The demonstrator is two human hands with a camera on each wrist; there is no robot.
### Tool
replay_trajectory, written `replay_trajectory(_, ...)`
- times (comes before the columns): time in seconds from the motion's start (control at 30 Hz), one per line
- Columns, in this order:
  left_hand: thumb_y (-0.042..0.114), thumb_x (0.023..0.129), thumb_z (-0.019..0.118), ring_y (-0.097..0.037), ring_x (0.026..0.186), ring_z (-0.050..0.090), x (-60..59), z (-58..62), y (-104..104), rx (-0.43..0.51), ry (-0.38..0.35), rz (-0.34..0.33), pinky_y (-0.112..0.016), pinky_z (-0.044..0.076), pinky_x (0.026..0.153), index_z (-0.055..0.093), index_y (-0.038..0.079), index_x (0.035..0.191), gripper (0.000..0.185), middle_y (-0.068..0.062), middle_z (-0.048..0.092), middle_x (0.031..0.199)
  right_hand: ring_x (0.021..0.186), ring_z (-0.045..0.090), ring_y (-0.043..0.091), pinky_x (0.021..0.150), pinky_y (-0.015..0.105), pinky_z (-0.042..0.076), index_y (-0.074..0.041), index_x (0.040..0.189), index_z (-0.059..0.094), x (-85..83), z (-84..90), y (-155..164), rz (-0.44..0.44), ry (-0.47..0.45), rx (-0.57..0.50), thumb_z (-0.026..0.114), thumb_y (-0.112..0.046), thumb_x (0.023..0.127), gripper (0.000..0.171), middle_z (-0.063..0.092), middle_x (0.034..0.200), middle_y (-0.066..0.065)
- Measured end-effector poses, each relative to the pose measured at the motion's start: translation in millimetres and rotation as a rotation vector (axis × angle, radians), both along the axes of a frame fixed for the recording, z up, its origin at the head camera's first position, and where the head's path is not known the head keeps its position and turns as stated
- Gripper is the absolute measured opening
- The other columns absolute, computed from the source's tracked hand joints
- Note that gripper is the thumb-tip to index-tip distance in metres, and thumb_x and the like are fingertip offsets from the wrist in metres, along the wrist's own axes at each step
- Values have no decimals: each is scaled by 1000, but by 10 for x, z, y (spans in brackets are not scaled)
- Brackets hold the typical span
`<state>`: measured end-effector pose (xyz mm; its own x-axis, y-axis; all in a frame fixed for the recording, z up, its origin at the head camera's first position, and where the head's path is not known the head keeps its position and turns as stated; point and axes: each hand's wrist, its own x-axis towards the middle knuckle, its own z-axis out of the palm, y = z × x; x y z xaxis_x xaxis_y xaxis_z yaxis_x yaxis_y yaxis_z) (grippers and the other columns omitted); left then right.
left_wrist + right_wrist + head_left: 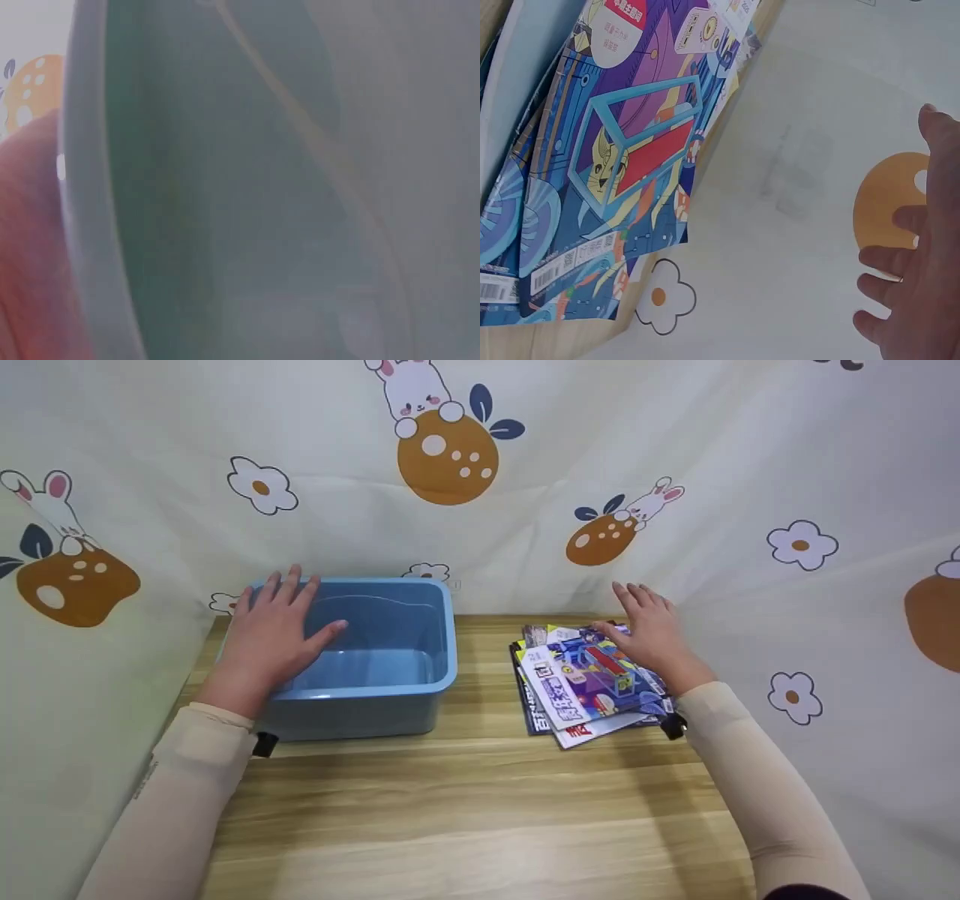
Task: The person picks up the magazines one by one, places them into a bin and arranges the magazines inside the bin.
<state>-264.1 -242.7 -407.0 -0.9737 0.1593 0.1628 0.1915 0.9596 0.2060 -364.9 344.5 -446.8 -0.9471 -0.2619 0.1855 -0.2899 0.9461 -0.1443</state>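
A blue plastic tub [420,675] stands on the left of the wooden table [465,810]. My left hand [274,634] rests flat over its left rim with fingers spread, thumb reaching over the inside. The left wrist view shows only the blurred tub rim [90,225] very close. On the right lies a fanned stack of colourful magazines [581,682]. My right hand [649,634] hovers over the stack's far right corner, fingers straight and holding nothing. In the right wrist view the top magazine [622,157] fills the left and the right hand's fingers [911,277] show at the right edge.
A cloth backdrop [750,472] printed with rabbits and flowers hangs behind and wraps both sides of the table. Bare wood lies between the tub and the magazines and across the front.
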Motion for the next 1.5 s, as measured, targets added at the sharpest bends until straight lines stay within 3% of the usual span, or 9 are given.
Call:
replay_trajectory(0.27, 55, 106, 69, -54, 158, 32, 97, -55, -255, 160, 57, -14, -80, 20, 126, 50, 0, 161, 80, -31, 37, 170, 153, 42, 51, 124, 72, 35, -13, 170, 43, 42, -98, 108, -34, 2, -109, 57, -80, 101, 97, 46, 166, 24)
replay_trajectory(0.47, 68, 103, 67, -54, 160, 27, 214, -79, -464, 288, -5, -20, -82, 27, 122, 44, 4, 166, 93, -27, 30, 175, 152, 41, 51, 124, 73, 35, -9, 169, 43, 126, -184, 196, -54, -39, -143, 56, -76, 104, 95, 44, 166, 27)
replay_trajectory(0.67, 64, 103, 69, -55, 162, 23, 307, -167, -630, 371, -24, -16, -84, 28, 120, 37, 3, 170, 95, -27, 25, 178, 155, 37, 52, 126, 74, 31, -6, 167, 45, 199, -268, 310, -67, -48, -184, 61, -67, 107, 87, 40, 167, 28)
replay_trajectory(0.93, 62, 104, 69, -57, 164, 16, 351, -270, -755, 438, -57, -1, -91, 27, 113, 20, 7, 177, 103, -25, 14, 182, 155, 38, 54, 125, 75, 31, -7, 165, 48, 250, -350, 431, -102, -59, -188, 57, -72, 106, 89, 42, 167, 29)
replay_trajectory(1.2, 62, 100, 74, -58, 165, 12, 394, -357, -805, 430, -101, -19, -91, 26, 113, 3, 11, 179, 118, -24, 5, 184, 151, 41, 55, 124, 75, 33, -2, 162, 51, 291, -453, 443, -135, -76, -187, 56, -77, 104, 95, 45, 162, 31)
replay_trajectory(1.5, 72, 97, 70, -53, 167, 8, 500, -492, -795, 242, -77, -5, -88, 28, 113, 6, 2, 176, 125, -23, 2, 184, 149, 42, 56, 122, 77, 34, -1, 164, 47, 293, -635, 425, -155, -161, -223, 53, -77, 105, 97, 42, 164, 33)
